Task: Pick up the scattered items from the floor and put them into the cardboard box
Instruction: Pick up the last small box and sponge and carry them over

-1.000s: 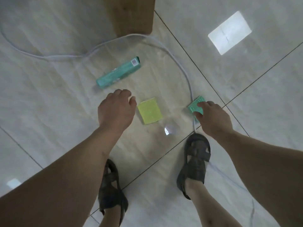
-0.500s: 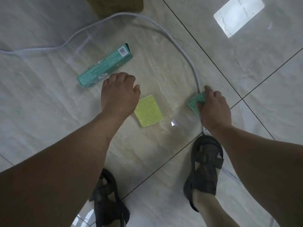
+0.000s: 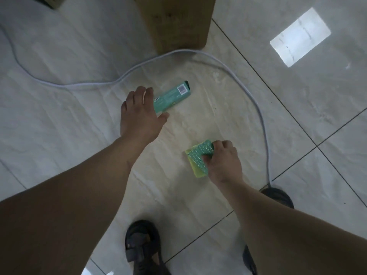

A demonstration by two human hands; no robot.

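A long teal carton [image 3: 172, 96] with a barcode lies on the tiled floor. My left hand [image 3: 140, 113] is spread open over its near end, fingers apart, covering that end; a grip is not visible. My right hand [image 3: 220, 160] is closed on a green sponge [image 3: 200, 155], which it presses on top of a yellow-green sponge [image 3: 195, 169] lying on the floor. The cardboard box [image 3: 175, 22] stands at the top middle; only its lower side shows and its opening is out of view.
A white cable [image 3: 261, 124] loops across the floor from the far left, past the box's base, down to my right foot. My feet in dark sandals [image 3: 142, 247] stand at the bottom. A bright light reflection [image 3: 299, 36] lies on the tiles top right.
My right hand has carried the green sponge leftward from beside the cable onto the yellow-green sponge. My left hand has reached forward and spread over the teal carton's near end.
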